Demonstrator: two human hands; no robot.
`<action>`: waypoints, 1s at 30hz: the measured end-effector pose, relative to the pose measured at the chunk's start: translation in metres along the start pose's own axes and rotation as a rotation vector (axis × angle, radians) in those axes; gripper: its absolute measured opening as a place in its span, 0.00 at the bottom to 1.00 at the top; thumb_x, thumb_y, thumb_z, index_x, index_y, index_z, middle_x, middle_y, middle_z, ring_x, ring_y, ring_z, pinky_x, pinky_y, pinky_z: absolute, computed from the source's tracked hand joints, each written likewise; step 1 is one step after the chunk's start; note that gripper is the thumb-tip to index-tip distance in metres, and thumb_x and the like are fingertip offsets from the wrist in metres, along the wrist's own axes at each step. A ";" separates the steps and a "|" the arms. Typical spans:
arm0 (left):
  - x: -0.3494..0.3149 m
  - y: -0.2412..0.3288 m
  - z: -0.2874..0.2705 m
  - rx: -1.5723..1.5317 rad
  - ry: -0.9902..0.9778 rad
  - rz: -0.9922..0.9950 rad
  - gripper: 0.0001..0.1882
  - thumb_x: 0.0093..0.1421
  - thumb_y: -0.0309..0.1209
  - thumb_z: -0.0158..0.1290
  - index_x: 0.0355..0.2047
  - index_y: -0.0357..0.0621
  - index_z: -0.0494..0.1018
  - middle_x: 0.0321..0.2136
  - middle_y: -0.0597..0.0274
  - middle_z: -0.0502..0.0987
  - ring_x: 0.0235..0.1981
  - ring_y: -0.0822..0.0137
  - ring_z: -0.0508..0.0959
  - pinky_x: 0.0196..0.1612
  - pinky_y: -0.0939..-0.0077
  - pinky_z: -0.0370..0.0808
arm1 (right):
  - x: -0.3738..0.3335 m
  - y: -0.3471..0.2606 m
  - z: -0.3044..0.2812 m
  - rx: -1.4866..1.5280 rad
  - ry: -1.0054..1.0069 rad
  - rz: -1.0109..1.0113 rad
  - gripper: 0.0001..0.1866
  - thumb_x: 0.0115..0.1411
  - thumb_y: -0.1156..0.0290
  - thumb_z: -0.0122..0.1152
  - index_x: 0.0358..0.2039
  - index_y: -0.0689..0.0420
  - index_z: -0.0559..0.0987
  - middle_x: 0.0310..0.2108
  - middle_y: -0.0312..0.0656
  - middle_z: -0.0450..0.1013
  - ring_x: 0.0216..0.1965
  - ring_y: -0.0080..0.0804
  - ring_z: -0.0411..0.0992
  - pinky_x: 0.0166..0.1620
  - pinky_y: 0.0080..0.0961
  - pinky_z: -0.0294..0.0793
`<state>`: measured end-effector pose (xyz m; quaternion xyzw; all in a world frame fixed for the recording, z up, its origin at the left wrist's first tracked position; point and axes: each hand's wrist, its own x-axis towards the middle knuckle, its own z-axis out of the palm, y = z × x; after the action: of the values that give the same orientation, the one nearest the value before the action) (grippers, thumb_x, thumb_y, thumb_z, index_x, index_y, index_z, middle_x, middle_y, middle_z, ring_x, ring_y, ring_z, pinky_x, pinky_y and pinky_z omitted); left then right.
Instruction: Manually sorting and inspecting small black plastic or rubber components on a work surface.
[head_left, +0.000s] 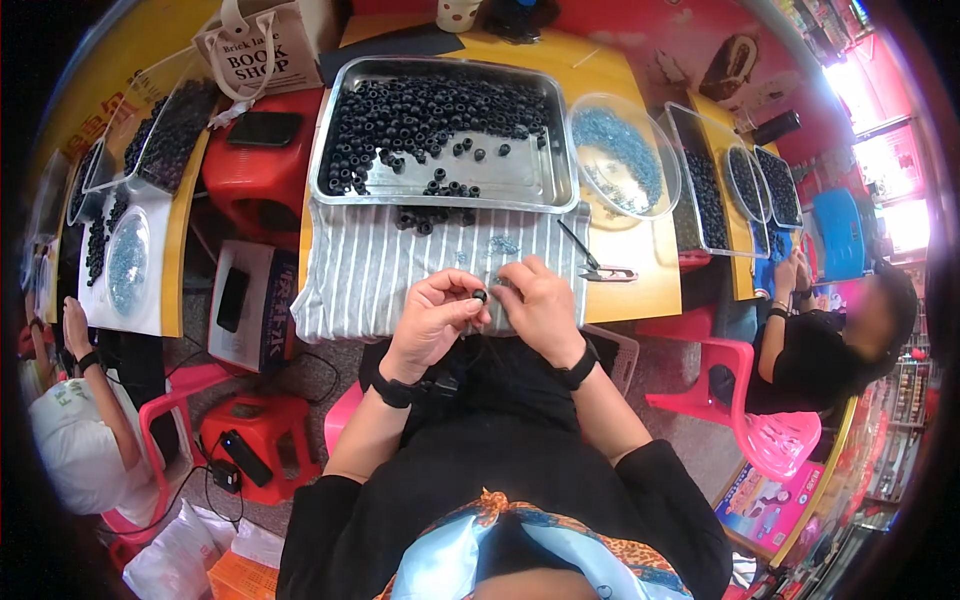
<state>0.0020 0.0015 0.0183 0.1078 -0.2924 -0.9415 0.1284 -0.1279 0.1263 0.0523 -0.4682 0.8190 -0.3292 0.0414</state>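
Note:
Near the front edge of a grey-and-white striped cloth point(365, 265), my left hand point(437, 318) pinches a round black bead point(479, 295) between thumb and fingertips. Close beside it, my right hand point(541, 312) has its thumb and fingers pressed together; whatever it grips is too small to make out. Small pale blue beads point(503, 245) lie on the cloth beyond my fingers. Further off, a metal tray point(512, 182) holds many black beads point(430, 110), with a small heap of them on the cloth against its near side.
Right of the tray stands a clear bowl point(673, 190) of pale blue beads. Thread snips point(610, 273) and a thin black tool point(576, 241) lie at the cloth's right edge. A red stool point(262, 170) bears a phone at left. People sit at tables on both sides.

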 end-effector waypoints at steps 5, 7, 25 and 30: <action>0.001 -0.003 -0.004 0.001 -0.027 0.013 0.09 0.59 0.21 0.54 0.41 0.36 0.73 0.32 0.58 0.78 0.31 0.69 0.79 0.34 0.81 0.76 | 0.002 0.003 0.006 0.142 0.047 0.010 0.05 0.51 0.81 0.62 0.29 0.62 0.75 0.26 0.46 0.71 0.24 0.40 0.72 0.27 0.29 0.69; 0.001 -0.004 -0.003 0.014 -0.004 0.024 0.09 0.59 0.20 0.54 0.41 0.36 0.73 0.32 0.58 0.78 0.30 0.70 0.79 0.33 0.81 0.75 | 0.001 0.005 0.001 0.274 0.046 0.070 0.06 0.50 0.82 0.63 0.29 0.62 0.74 0.26 0.45 0.70 0.24 0.40 0.72 0.27 0.30 0.69; 0.012 -0.013 0.034 0.964 0.137 0.475 0.08 0.55 0.18 0.55 0.37 0.33 0.77 0.29 0.59 0.74 0.23 0.75 0.74 0.25 0.81 0.70 | -0.010 0.007 -0.007 0.631 0.041 0.076 0.07 0.50 0.87 0.61 0.31 0.64 0.77 0.27 0.36 0.71 0.28 0.19 0.71 0.31 0.17 0.70; 0.012 -0.016 0.036 0.748 0.191 0.308 0.07 0.56 0.16 0.53 0.34 0.33 0.77 0.28 0.63 0.74 0.26 0.77 0.75 0.28 0.84 0.71 | -0.019 0.016 -0.006 0.805 0.013 0.135 0.07 0.55 0.87 0.58 0.34 0.66 0.79 0.30 0.38 0.73 0.30 0.20 0.72 0.34 0.16 0.72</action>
<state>-0.0225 0.0293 0.0364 0.1889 -0.6138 -0.7259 0.2464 -0.1316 0.1499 0.0432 -0.3577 0.6537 -0.6231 0.2376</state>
